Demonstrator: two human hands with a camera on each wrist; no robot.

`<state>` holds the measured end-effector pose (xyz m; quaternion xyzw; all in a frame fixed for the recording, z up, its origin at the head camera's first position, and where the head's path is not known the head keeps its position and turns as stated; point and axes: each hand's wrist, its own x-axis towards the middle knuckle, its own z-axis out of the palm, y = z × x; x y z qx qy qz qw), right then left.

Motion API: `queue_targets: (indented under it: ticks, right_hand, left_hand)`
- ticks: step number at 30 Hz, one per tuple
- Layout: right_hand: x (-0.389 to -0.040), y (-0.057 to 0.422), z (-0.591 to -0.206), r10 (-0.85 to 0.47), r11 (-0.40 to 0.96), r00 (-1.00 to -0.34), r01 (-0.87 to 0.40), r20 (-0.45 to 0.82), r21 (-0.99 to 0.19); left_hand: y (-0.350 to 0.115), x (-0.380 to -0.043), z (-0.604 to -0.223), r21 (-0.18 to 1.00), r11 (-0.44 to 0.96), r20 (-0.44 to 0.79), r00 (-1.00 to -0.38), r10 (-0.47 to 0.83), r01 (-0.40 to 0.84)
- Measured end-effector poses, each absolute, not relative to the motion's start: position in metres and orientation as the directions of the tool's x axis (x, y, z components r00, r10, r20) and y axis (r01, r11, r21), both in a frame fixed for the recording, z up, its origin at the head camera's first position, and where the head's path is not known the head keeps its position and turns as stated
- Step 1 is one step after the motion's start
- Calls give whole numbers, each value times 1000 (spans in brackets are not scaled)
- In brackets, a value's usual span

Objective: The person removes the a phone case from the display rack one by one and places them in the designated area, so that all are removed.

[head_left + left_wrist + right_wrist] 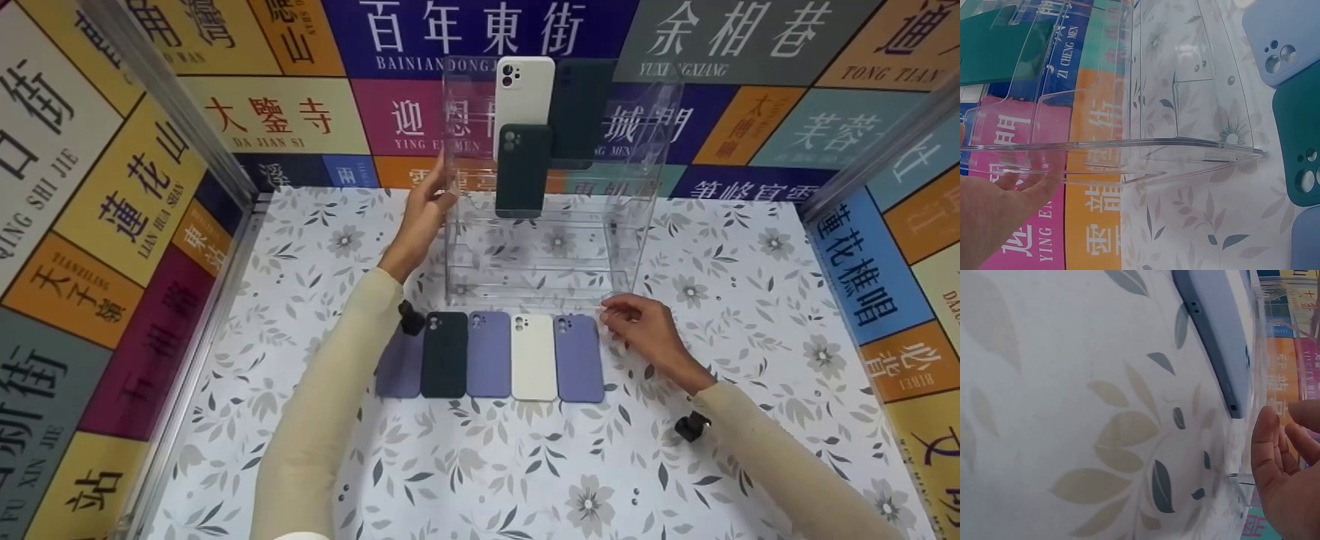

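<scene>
A clear plastic display rack (448, 259) stands at the back of the table. My left hand (420, 217) grips its left side panel; in the left wrist view the fingers show through the plastic. My right hand (651, 330) is by the rack's front right corner, fingers loosely bent with nothing between them. The rack bears a white phone case (525, 101), a dark green phone case (523, 176) in front and another dark green case (581, 112) behind. Nearest my right fingertips lies a purple phone case (579, 360), at the right end of a row.
Left of that purple case, side by side, lie a white case (534, 358), a purple case (489, 356), a dark green case (444, 356) and another purple case (400, 371), partly behind my left sleeve. Flowered cloth (480, 472) covers the table; printed panels (274, 116) wall three sides.
</scene>
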<state>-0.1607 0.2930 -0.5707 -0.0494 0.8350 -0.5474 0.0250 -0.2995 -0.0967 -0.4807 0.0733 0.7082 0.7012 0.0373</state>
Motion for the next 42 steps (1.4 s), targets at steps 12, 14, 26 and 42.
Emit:
queue_targets:
  ticks: [12, 14, 26, 42]
  right_hand:
    - [-165, 300, -549, -102, 435, -993, -105, 67, -894]
    - [-168, 301, -545, -90, 444, -992, -119, 88, -888]
    - [-184, 305, -520, -103, 447, -982, -186, 156, -875]
    - [-199, 302, -488, -103, 474, -980, -201, 173, -857]
  left_hand:
    - [-97, -300, -480, 998, -4, 66, -986, 152, 66]
    - [-98, -300, -480, 998, -9, 66, -987, 149, 66]
    - [-98, -299, -479, 998, -17, 62, -988, 143, 60]
    - [-96, -299, -479, 999, 4, 46, -988, 146, 47]
